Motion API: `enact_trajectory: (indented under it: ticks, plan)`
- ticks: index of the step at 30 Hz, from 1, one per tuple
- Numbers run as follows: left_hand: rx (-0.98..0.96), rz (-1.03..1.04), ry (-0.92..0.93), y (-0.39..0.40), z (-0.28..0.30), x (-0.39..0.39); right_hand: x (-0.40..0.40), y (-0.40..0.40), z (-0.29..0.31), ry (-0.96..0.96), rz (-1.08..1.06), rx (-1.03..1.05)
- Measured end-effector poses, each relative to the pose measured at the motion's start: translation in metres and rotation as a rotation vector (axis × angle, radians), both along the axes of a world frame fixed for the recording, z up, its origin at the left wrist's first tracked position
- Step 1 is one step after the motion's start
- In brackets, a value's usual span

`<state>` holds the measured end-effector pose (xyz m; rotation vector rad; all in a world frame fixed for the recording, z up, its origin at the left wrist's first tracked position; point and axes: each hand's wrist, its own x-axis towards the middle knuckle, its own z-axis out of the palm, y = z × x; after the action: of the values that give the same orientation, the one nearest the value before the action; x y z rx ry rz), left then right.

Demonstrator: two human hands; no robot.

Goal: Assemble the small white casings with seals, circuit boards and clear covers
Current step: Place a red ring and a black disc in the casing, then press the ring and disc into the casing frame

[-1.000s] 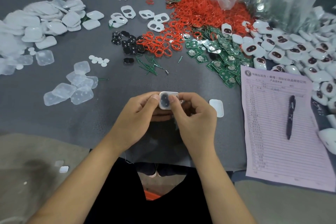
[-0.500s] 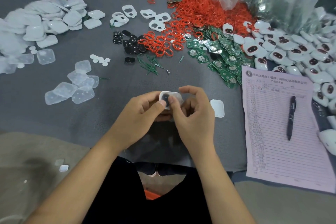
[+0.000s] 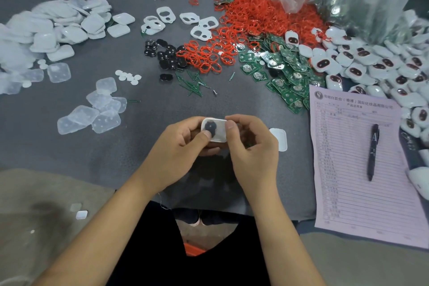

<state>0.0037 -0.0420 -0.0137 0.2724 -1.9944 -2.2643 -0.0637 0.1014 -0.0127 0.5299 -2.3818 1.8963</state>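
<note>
Both hands meet over the near edge of the table (image 3: 69, 151). The left hand (image 3: 178, 153) and right hand (image 3: 253, 153) hold one casing (image 3: 219, 132) between them, fingers curled behind it, each thumb pressed on its face. A dark part sits in the casing, half covered by the left thumb; what it is cannot be made out. The fingers behind are hidden. A white piece (image 3: 279, 138) lies just right of the right hand, partly behind it. Beyond the hands lie seals (image 3: 255, 18) and boards (image 3: 285, 74); covers (image 3: 92, 114) lie left of them. The form (image 3: 362, 169) to the right is cut off.
</note>
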Motion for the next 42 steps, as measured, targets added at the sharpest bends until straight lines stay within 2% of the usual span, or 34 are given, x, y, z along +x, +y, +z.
enact_trajectory:
  ticks: [23, 25, 27, 29, 31, 35, 38, 42]
  plan:
    - [-0.015, 0.013, 0.0, 0.001, 0.003, 0.001, 0.005, 0.003, 0.004, 0.037, 0.096, 0.044]
    - [-0.006, 0.023, -0.025, 0.003, 0.004, 0.0, 0.005, 0.007, 0.006, 0.075, 0.016, -0.024]
    - [0.024, 0.008, -0.07, 0.004, 0.006, -0.002, 0.0, 0.018, 0.008, 0.142, -0.191, -0.031]
    - [0.008, -0.021, -0.1, 0.004, 0.008, -0.004, -0.008, 0.033, 0.007, 0.239, -0.407, 0.13]
    - [-0.009, -0.034, -0.115, 0.003, 0.007, -0.006, -0.012, 0.046, 0.004, 0.314, -0.499, 0.376]
    - [0.033, -0.023, -0.135, 0.003, 0.006, -0.01, -0.016, 0.051, -0.004, 0.467, -0.342, 0.603]
    - [0.085, -0.013, -0.137, 0.0, 0.005, -0.01, -0.016, 0.046, -0.006, 0.416, -0.293, 0.753]
    - [0.238, -0.03, -0.106, -0.006, 0.002, -0.01, -0.018, 0.047, -0.01, 0.455, -0.235, 0.77]
